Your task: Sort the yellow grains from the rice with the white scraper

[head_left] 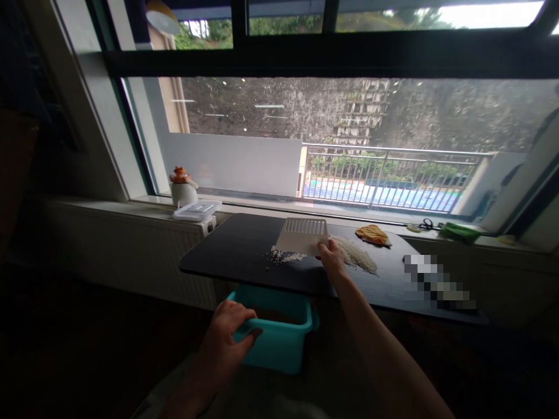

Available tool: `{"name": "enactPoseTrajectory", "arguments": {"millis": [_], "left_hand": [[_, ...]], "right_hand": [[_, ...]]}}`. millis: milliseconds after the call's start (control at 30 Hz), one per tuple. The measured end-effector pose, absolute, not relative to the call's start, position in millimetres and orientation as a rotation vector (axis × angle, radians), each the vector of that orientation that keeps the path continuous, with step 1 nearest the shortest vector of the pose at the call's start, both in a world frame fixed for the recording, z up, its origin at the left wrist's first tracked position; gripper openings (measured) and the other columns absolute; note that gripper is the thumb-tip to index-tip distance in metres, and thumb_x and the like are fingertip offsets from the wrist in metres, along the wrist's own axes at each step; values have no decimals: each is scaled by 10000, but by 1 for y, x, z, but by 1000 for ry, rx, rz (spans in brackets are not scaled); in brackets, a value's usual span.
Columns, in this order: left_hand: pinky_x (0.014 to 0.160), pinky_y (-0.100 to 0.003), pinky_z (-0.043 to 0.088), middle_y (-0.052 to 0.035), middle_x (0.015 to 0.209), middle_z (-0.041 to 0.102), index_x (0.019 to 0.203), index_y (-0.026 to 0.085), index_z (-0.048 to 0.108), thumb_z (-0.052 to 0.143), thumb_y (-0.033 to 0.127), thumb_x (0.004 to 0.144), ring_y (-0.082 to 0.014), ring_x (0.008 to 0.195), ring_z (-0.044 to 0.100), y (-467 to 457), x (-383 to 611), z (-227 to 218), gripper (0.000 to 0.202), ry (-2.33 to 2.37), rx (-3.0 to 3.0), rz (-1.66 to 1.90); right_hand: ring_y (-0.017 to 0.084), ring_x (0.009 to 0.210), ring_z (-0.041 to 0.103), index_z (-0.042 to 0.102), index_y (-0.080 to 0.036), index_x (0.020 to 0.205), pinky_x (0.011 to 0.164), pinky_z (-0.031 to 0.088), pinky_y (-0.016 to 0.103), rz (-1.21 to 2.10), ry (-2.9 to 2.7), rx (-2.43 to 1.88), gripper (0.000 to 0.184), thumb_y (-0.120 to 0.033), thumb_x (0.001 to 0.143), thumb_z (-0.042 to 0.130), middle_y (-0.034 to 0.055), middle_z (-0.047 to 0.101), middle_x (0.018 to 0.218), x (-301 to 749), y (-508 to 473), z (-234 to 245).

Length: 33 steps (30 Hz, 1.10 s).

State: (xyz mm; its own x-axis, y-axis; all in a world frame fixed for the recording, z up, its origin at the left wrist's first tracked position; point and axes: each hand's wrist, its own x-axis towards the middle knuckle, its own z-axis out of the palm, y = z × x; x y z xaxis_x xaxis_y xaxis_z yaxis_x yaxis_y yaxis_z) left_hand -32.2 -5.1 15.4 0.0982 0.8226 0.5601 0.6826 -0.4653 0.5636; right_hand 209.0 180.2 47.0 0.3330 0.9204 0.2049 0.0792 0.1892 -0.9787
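Note:
A white slotted litter scoop (299,237) is held by its near right corner in my right hand (332,257), thumb on top. It is just above a black tabletop (231,241), slots facing the window. Small white granules (288,256) are scattered along its near left edge, and a larger heap of pale granules (361,257) spreads on its right. My left hand (231,326) grips the rim of a turquoise plastic bin (277,346) at its left side. The bin sits below the table's front edge, with brownish contents partly visible inside.
A yellow cloth (373,234) lies at the table's back right, near a blurred-out object (437,282). On the sill are black-handled scissors (427,224) and a green cloth (459,232). A clear plastic lid (196,210) and a white jar (182,192) stand left, above the radiator.

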Motion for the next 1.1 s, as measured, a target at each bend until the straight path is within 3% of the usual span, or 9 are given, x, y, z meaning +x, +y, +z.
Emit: {"name": "enactPoseTrajectory", "arguments": {"millis": [467, 767, 1100], "left_hand": [[765, -356, 503, -2, 764, 667, 806, 230, 674, 674, 233, 783, -224, 808, 604, -5, -35, 14, 23, 1530, 2223, 1316], [734, -351, 516, -6, 786, 671, 847, 240, 671, 637, 225, 783, -228, 812, 610, -7, -74, 6, 75, 1637, 2310, 1374], [715, -359, 516, -16, 785, 696, 825, 242, 683, 613, 296, 803, -239, 792, 624, -6, -113, 4, 91, 1775, 2365, 1447]], "right_hand": [[232, 762, 637, 629, -167, 879, 548, 511, 289, 832, -1134, -1214, 298, -347, 659, 540, 88, 668, 840, 211, 177, 49], [209, 758, 608, 618, -188, 867, 631, 504, 305, 851, -1291, -1067, 287, -387, 666, 565, 37, 653, 794, 166, 178, 44], [183, 733, 609, 588, -204, 842, 705, 492, 308, 929, -1385, -1010, 217, -249, 630, 572, 5, 659, 762, 99, 175, 34]]}}
